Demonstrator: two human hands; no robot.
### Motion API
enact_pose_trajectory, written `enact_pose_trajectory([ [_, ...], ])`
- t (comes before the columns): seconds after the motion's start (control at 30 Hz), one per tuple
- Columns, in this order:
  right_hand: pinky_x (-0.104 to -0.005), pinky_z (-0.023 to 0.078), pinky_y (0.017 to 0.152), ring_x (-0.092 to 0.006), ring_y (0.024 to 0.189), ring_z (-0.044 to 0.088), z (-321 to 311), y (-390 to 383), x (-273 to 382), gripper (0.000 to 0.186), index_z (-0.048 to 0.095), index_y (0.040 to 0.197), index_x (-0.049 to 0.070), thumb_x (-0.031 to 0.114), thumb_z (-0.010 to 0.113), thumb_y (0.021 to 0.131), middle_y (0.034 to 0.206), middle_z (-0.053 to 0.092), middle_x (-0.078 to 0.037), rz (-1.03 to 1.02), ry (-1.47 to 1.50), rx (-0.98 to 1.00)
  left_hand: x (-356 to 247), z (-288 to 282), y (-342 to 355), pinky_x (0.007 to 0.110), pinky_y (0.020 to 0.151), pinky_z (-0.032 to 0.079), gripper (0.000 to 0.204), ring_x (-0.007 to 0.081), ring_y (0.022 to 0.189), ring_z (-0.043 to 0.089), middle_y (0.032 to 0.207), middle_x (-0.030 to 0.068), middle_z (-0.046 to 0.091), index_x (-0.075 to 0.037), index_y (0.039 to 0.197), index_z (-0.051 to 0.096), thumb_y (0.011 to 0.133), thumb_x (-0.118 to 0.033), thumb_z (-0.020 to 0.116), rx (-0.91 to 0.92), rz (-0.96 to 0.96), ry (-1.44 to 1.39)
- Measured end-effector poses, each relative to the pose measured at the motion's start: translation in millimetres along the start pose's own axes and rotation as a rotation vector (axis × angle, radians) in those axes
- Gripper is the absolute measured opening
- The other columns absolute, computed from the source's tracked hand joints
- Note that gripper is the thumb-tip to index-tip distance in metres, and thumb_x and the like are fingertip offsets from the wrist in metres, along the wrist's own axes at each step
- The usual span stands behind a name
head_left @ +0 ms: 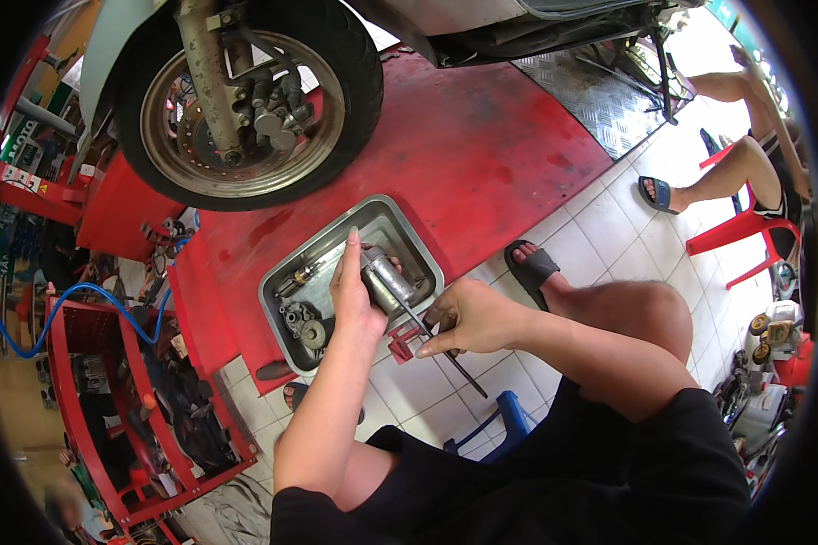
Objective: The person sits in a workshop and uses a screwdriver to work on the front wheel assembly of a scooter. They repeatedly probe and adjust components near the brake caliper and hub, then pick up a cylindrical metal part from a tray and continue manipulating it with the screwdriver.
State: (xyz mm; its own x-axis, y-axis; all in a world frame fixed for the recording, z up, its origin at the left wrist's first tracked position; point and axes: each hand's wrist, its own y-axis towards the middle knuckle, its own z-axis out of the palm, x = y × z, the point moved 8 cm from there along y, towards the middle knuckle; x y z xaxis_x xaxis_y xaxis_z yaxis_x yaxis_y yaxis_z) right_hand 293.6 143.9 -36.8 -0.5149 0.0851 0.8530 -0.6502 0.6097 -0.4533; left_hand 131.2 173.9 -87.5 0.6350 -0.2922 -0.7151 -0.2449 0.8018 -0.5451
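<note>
My left hand (354,295) is closed around a silver metal cylinder (386,280), holding it tilted over a steel tray (373,218). The fingers behind the cylinder are hidden. My right hand (474,316) pinches a long thin metal rod (466,377) between thumb and fingers. One end of the rod runs along the cylinder; the other points down past my hand toward the floor. Whether the rod has a handle or a special tip I cannot tell. In the tray lie a greasy round metal part (314,332) and a small metal fitting (300,275).
The tray sits on a red platform (482,154), below a scooter's front wheel (359,118). A small red bracket (404,346) shows beside my right hand. Left stands a red tool cart (73,363) with a blue hose (91,289). A blue stool (513,413) is near me; another person's leg (732,173) is at right.
</note>
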Motion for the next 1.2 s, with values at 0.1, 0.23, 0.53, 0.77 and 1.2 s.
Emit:
enact_pose_trajectory([
  [0.1,-0.0385,0.056,0.073,-0.0261,0.079,0.073,-3,2,-4,0.028,0.075,0.098,-0.003,0.020,0.079,0.083,0.081,0.074,-0.017,-0.031,-0.087,-0.046,2,4,4,0.039,0.069,0.059,0.048,0.0231,0.075,0.066,0.083,0.0082,0.063,-0.010,0.097,0.057,0.086,-0.053,0.075,0.012,-0.015,-0.002],
  [0.23,-0.0368,0.055,0.073,-0.0248,0.079,0.073,4,7,-18,0.029,0.074,0.101,-0.005,0.017,0.078,0.083,0.082,0.074,-0.017,0.016,0.210,-0.029,8,9,7,0.039,0.069,0.059,0.048,0.0230,0.074,0.066,0.083,0.0080,0.063,-0.010,0.097,0.058,0.086,-0.053,0.075,0.025,-0.038,0.016],
  [0.53,-0.0315,0.054,0.071,-0.0192,0.079,0.072,-3,0,-19,0.032,0.071,0.103,-0.010,0.012,0.079,0.082,0.086,0.074,-0.019,0.049,0.178,0.021,19,15,10,0.038,0.068,0.059,0.049,0.0224,0.075,0.067,0.082,0.0080,0.063,-0.010,0.096,0.059,0.085,-0.056,0.075,0.064,-0.073,0.039],
  [0.77,-0.0313,0.054,0.065,-0.0175,0.075,0.070,7,2,-15,0.034,0.071,0.104,-0.010,0.015,0.080,0.083,0.087,0.074,-0.016,0.028,0.528,0.113,18,14,14,0.039,0.068,0.060,0.050,0.0222,0.074,0.067,0.081,0.0078,0.063,-0.010,0.097,0.059,0.085,-0.056,0.075,0.052,-0.068,0.041],
  [1.2,-0.0311,0.057,0.070,-0.0200,0.077,0.071,13,0,-10,0.034,0.069,0.108,-0.009,0.016,0.078,0.087,0.082,0.072,-0.012,0.026,0.625,0.158,17,14,15,0.038,0.068,0.060,0.050,0.0217,0.073,0.068,0.081,0.0080,0.064,-0.011,0.096,0.059,0.085,-0.057,0.074,0.036,-0.078,0.027],
])
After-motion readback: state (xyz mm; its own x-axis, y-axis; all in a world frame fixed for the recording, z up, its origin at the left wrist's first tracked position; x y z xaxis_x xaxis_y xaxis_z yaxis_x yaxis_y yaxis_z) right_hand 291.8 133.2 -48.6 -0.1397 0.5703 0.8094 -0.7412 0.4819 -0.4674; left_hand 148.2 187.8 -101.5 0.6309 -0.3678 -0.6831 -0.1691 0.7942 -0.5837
